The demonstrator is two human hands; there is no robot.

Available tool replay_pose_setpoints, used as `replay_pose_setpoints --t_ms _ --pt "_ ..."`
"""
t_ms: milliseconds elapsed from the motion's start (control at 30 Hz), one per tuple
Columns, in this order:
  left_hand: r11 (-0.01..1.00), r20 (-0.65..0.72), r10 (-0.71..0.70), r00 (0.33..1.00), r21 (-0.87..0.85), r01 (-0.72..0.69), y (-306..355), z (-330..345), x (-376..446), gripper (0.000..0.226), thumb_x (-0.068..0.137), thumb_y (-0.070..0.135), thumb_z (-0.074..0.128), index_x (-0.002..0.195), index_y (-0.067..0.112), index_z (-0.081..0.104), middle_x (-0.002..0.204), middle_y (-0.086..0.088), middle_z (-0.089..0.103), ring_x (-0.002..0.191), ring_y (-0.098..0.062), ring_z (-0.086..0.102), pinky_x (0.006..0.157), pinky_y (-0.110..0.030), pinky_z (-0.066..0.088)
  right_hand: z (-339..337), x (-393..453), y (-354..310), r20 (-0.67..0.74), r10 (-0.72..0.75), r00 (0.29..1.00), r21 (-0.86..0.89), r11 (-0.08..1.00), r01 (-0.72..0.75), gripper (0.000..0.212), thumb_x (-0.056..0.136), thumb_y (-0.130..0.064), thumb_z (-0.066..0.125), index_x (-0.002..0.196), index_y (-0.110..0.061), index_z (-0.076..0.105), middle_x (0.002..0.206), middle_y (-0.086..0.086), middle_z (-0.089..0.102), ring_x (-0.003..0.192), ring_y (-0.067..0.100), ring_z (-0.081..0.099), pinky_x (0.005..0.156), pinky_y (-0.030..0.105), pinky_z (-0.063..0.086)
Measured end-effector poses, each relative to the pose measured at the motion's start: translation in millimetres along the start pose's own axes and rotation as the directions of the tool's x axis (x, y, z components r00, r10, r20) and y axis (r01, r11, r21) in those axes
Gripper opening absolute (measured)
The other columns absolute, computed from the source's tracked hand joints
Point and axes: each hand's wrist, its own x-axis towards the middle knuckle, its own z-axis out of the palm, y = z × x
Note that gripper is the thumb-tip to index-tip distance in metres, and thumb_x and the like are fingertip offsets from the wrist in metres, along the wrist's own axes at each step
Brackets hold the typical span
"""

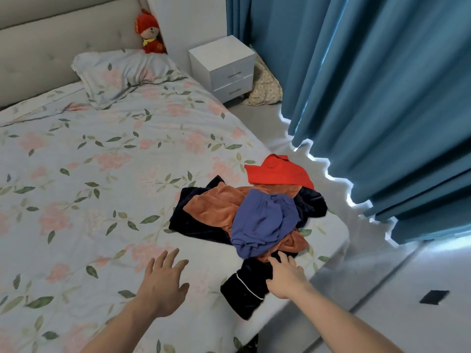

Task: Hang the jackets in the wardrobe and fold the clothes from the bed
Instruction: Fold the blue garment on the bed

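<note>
Sorting has barely begun: the right hand [286, 277] grips the dark garment [244, 286] beneath it, at the near edge of the pile [254, 215] on the bed [102, 174], while the left hand [163, 281], fingers spread, hovers empty to its left; next, probably, pulling that garment free.

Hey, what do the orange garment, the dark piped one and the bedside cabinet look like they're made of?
Orange garment: likely velvet or fleece, going by its soft sheen and plush folds. Dark piped garment: probably similar plush fabric, navy or black with white piping. Bedside cabinet: smooth white painted or laminated board with metal-looking handles.
</note>
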Motion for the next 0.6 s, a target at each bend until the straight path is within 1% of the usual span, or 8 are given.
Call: replay_pose_setpoints --t_ms 67,133,300,400,467,533,567,600 --pt "1.000 0.008 -0.012 1.000 0.020 0.012 12 -1 18 0.067 0.103 0.052 0.040 0.162 0.032 0.019 0.172 -0.002 -0.005 0.158 -0.031 -0.007 0.128 -0.051 0.003 -6 32 9 -0.006 -0.029 1.000 -0.005 1.000 0.029 0.066 0.095 -0.037 0.054 0.156 -0.027 0.032 0.167 0.004 0.014 0.149 0.034 0.022 0.116 0.048 0.033" --pt "0.999 0.022 -0.023 1.000 0.038 0.022 20 -2 34 0.067 0.103 0.051 0.040 0.163 0.030 0.018 0.172 -0.004 -0.006 0.158 -0.032 -0.008 0.128 -0.052 0.002 -8 62 13 -0.001 -0.057 0.998 0.001 0.998 0.057 0.061 0.098 -0.036 0.053 0.155 -0.029 0.035 0.169 0.004 0.010 0.150 0.033 0.022 0.116 0.045 0.034" --pt "0.998 0.036 -0.050 0.998 0.049 0.048 35 0 64 0.067 0.103 0.050 0.040 0.163 0.029 0.019 0.172 -0.003 -0.007 0.158 -0.031 -0.009 0.128 -0.051 0.001 -5 125 8 0.095 -0.088 0.992 0.000 0.996 0.088 0.059 0.100 -0.032 0.053 0.157 -0.035 0.034 0.172 0.005 -0.005 0.155 0.034 0.010 0.119 0.047 0.029" --pt "0.997 0.037 -0.058 0.998 0.049 0.056 41 5 74 0.067 0.103 0.050 0.041 0.162 0.029 0.020 0.172 -0.003 -0.008 0.158 -0.031 -0.009 0.128 -0.050 0.000 -2 154 2 0.135 -0.072 0.988 0.030 0.997 0.069 0.062 0.098 -0.027 0.053 0.156 -0.036 0.035 0.172 0.006 -0.008 0.155 0.036 0.010 0.120 0.048 0.030" --pt "0.997 0.028 -0.063 0.998 0.046 0.062 42 7 76 0.067 0.102 0.050 0.042 0.162 0.029 0.021 0.172 -0.003 -0.008 0.158 -0.031 -0.009 0.127 -0.050 0.000 2 167 1 0.129 -0.040 0.991 0.086 0.996 0.029 0.067 0.098 -0.028 0.053 0.159 -0.031 0.027 0.172 0.004 -0.004 0.154 0.036 0.011 0.121 0.048 0.030" --pt "0.997 0.025 -0.067 0.997 0.037 0.066 41 7 76 0.067 0.102 0.049 0.042 0.162 0.028 0.022 0.172 -0.003 -0.008 0.158 -0.031 -0.009 0.128 -0.050 -0.001 5 175 1 0.096 -0.009 0.995 0.159 0.987 -0.007 0.071 0.100 -0.027 0.052 0.162 -0.023 0.019 0.170 0.003 0.010 0.153 0.034 0.017 0.121 0.046 0.030" --pt "0.997 0.027 -0.070 0.997 0.036 0.069 40 7 74 0.066 0.102 0.049 0.042 0.162 0.027 0.022 0.172 -0.003 -0.008 0.158 -0.031 -0.010 0.127 -0.050 -0.001 3 176 0 0.075 -0.002 0.997 0.218 0.976 -0.014 0.067 0.100 -0.026 0.052 0.161 -0.019 0.023 0.167 0.005 0.021 0.151 0.033 0.025 0.120 0.045 0.032" --pt "0.997 0.029 -0.073 0.997 0.033 0.072 39 6 70 0.066 0.103 0.049 0.042 0.162 0.027 0.021 0.172 -0.003 -0.008 0.158 -0.031 -0.010 0.127 -0.049 -0.001 1 174 -2 0.041 -0.010 0.999 0.288 0.958 -0.002 0.059 0.101 -0.024 0.053 0.156 -0.017 0.034 0.161 0.007 0.033 0.146 0.033 0.035 0.117 0.043 0.037"
